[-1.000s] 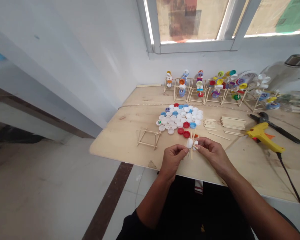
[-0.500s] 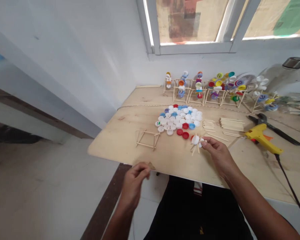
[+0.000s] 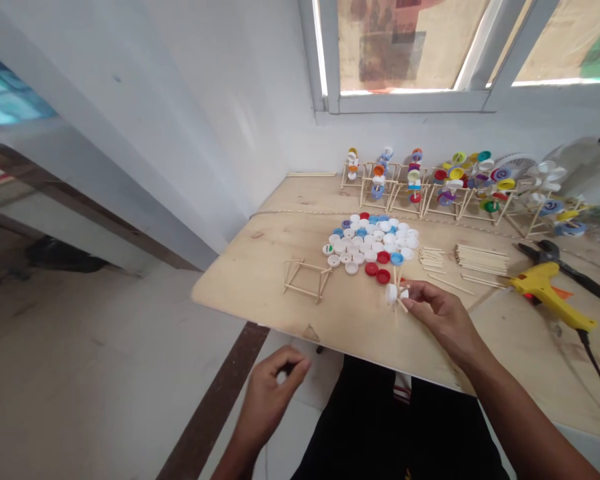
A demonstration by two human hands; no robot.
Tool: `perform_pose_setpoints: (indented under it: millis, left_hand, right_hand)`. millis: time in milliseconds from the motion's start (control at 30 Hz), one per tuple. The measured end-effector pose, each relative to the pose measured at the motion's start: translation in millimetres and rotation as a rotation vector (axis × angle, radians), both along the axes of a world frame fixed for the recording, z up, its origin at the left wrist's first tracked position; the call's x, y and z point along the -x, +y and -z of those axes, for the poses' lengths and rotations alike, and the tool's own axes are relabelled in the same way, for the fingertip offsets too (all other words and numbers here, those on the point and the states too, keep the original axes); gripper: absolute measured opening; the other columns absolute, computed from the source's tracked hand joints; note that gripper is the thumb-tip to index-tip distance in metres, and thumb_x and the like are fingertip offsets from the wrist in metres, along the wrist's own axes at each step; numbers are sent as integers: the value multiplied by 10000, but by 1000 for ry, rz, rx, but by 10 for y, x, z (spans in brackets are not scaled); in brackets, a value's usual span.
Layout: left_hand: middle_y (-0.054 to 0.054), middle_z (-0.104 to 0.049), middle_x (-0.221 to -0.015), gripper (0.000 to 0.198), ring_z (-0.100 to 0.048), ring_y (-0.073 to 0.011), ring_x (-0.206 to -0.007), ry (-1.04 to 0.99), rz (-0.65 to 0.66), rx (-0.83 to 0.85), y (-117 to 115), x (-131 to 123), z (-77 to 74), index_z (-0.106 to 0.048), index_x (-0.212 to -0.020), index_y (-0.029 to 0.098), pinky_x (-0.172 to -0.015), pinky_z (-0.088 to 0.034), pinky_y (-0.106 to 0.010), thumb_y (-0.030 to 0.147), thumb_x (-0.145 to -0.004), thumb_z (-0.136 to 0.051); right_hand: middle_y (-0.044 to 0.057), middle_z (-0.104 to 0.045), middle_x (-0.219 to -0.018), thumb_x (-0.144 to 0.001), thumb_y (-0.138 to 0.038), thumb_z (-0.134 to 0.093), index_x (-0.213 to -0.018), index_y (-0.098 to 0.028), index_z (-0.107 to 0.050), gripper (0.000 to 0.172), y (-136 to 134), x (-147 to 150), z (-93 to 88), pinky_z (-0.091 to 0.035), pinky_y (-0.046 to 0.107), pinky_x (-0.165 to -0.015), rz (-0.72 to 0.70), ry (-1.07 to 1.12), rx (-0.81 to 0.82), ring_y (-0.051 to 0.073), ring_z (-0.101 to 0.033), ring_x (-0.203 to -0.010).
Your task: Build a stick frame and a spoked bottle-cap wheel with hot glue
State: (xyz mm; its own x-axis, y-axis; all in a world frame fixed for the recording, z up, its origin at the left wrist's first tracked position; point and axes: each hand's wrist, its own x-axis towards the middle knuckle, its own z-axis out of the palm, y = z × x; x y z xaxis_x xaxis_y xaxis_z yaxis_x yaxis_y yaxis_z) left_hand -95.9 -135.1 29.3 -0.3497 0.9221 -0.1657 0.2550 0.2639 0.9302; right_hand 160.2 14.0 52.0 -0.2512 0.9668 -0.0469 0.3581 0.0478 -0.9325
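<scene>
Near the table's front edge, my right hand (image 3: pixel 437 317) pinches a small wheel of crossed wooden sticks (image 3: pixel 399 293) with white bottle caps on it. The wheel is held upright just over the tabletop, and my fingers cover part of it. My left hand (image 3: pixel 275 390) is beyond the front edge, over the floor. Its thumb and index finger meet in a loop, and nothing shows between them. A stick frame (image 3: pixel 307 288) stands on the table to the left. Loose bottle caps (image 3: pixel 365 243), mostly white with some red and blue, lie behind the wheel.
A yellow glue gun (image 3: pixel 545 290) lies on the right beside black-handled pliers (image 3: pixel 580 270). Cut sticks lie in a short pile (image 3: pixel 433 259) and a longer pile (image 3: pixel 481 259). Several stick stands with colourful cap wheels (image 3: pixel 414 180) line the wall. A cord (image 3: pixel 300 213) crosses the table.
My left hand has dropped lower and slightly right, away from the table edge. The wheel has turned in my right hand. The whole view has shifted left.
</scene>
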Motion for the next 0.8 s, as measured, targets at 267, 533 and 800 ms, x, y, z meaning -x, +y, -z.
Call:
perform_pose_setpoints:
  millis: [267, 533, 800]
  left_hand:
    - [-51, -647, -859, 352, -553, -122, -641, -635, 136, -144, 870, -684, -159, -696, -1013, 179, -590, -438, -245, 338, -701, -734]
    - [-51, -644, -840, 324, -543, -107, -652, -837, 187, -138, 912, -680, -51, -699, -954, 159, -572, -414, -220, 318, -684, -780]
    - [-21, -612, -731, 362, -521, -104, -611, -902, 18, -129, 918, -580, 67, -680, -890, 149, -555, -405, -211, 319, -605, -824]
  right_hand:
    - [49, -640, -1019, -818, -429, -612, -1081, -282, -651, 304, -95, 55, -145, -446, 392, -910, -203, -75, -267, 207, -580, -972]
    - [45, -649, -1055, -834, -383, -614, -1088, -289, -640, 272, -85, 161, -30, -437, 409, -944, -286, -105, -337, 213, -570, -1055]
    - [51, -639, -1190, -860, -391, -577, -1176, -298, -613, 331, 118, 212, -54, -410, 426, -977, -339, -183, -380, 229, -541, -1145]
